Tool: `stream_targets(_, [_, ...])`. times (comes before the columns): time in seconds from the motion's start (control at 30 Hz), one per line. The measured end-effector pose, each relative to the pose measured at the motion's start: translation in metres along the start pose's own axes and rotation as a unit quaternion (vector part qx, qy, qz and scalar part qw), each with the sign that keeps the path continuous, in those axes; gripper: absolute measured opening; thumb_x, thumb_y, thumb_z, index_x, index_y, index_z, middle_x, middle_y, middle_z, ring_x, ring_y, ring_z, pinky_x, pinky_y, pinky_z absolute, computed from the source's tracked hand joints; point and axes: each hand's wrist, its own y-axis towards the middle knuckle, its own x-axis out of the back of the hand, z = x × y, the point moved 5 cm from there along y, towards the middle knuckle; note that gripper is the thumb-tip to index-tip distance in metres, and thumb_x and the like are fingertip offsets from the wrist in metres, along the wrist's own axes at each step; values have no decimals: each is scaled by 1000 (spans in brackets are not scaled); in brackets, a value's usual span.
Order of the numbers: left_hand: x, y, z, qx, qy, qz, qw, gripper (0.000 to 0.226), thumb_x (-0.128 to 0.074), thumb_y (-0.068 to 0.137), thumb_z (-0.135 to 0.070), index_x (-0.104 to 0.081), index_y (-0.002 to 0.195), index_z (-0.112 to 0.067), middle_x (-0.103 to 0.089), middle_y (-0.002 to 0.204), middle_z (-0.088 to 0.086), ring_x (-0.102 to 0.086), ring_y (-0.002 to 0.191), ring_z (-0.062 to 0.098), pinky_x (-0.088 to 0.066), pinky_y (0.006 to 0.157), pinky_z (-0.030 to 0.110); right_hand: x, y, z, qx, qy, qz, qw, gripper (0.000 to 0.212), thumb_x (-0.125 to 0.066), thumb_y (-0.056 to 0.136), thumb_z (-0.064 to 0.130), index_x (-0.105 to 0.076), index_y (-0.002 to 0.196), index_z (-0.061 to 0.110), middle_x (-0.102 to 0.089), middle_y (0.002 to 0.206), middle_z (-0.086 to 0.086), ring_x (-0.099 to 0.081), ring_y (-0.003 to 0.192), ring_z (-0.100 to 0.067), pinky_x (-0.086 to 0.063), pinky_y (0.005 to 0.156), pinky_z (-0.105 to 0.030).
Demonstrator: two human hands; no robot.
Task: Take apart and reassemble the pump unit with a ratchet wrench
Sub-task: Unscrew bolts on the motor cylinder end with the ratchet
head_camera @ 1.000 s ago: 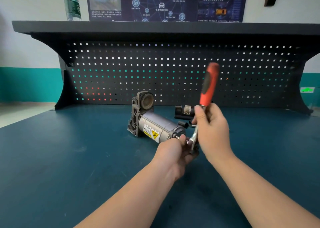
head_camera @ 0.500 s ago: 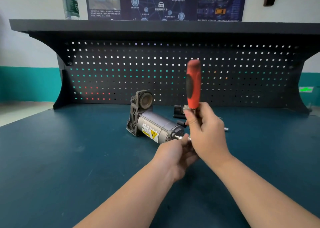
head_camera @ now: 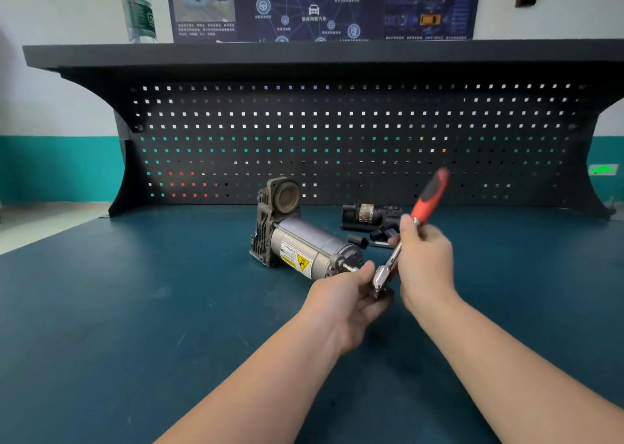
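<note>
The pump unit (head_camera: 305, 246), a grey metal cylinder with a yellow warning label and a dark cast end block, lies on its side on the blue-green table (head_camera: 135, 308). A ratchet wrench (head_camera: 427, 203) with a red and black handle has its steel head at the cylinder's near end, handle tilted up to the right. My right hand (head_camera: 423, 264) grips the wrench shaft just below the handle. My left hand (head_camera: 347, 295) holds the wrench head and socket against the bolt on the pump's near end; the socket is hidden by my fingers.
A black removed pump part (head_camera: 366, 215) with smaller dark pieces lies behind my right hand. A black pegboard (head_camera: 337, 139) with a shelf on top closes the back of the table. A plastic water bottle (head_camera: 138, 8) stands on the shelf at the left.
The wrench handle swung from tilted right to upright, then back down to the right, lower than before. My left hand stayed at the wrench head on the pump's end.
</note>
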Motion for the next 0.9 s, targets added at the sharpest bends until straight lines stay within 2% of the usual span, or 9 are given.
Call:
stream_targets(0.13, [-2,-3,-2,0,-2,14,1000,10,-56,91,-3,-64,89,4,-66,68,13,-64,57,20,-56,46,28,-10,-40,49,343,-96,103,929,13,-57,91,27,-57,82,18,-58,61,8,-53,60,-6,-38,57,-13])
stream_targets(0.23, [0,-4,-4,2,10,11,1000,21,-47,91,4,-65,82,2,-65,62,11,-63,49,18,-51,40,24,-15,-54,51,430,-129,123,885,12,-58,90,21,-59,87,10,-57,64,1,-50,63,-15,-37,59,-15])
stream_targets(0.33, [-2,-4,-3,0,1,6,1000,13,-49,94,-1,-59,101,4,-62,71,13,-62,57,22,-54,42,30,-7,-30,39,285,-92,74,951,17,-56,94,27,-55,78,19,-58,59,8,-54,59,-6,-40,57,-15])
stream_targets(0.4, [-1,-2,-2,-1,1,-1,1000,15,-52,94,-3,-55,106,5,-62,79,16,-61,67,25,-57,48,34,1,-7,16,77,-51,26,995,21,-54,95,28,-54,75,20,-58,55,9,-52,51,-4,-40,48,-16])
stream_targets(0.5, [-2,-3,-3,4,4,4,1000,12,-53,93,-4,-54,103,3,-63,82,18,-62,70,26,-57,48,33,0,0,-28,-261,159,8,952,22,-49,98,16,-47,77,12,-52,66,-4,-38,28,-6,-25,28,-14])
stream_targets(0.57, [-1,-2,-3,3,8,6,1000,11,-54,93,-5,-54,101,3,-63,82,18,-62,70,26,-57,48,32,-4,-4,-36,-306,188,11,933,22,-47,99,15,-45,78,11,-50,68,-5,-33,20,-3,-22,26,-11])
stream_targets(0.7, [-1,1,-5,-6,6,10,1000,10,-54,93,-4,-55,99,3,-61,79,17,-59,68,25,-58,52,33,-3,-5,19,59,12,55,997,20,-52,96,26,-53,77,19,-57,56,8,-50,47,-2,-39,48,-17])
stream_targets(0.8, [-2,1,-5,-9,9,32,999,12,-48,94,-1,-59,96,3,-64,74,16,-61,64,21,-57,54,26,-16,-42,56,374,-115,170,904,13,-56,92,26,-56,86,14,-58,63,11,-55,59,-7,-41,57,-16])
stream_targets(0.9, [-1,2,-5,-8,7,61,998,26,-41,93,-2,-60,110,-3,-69,96,18,-65,83,23,-55,77,32,-26,-68,56,499,-178,222,819,22,-54,90,29,-58,92,6,-54,72,13,-51,63,-12,-39,59,-21])
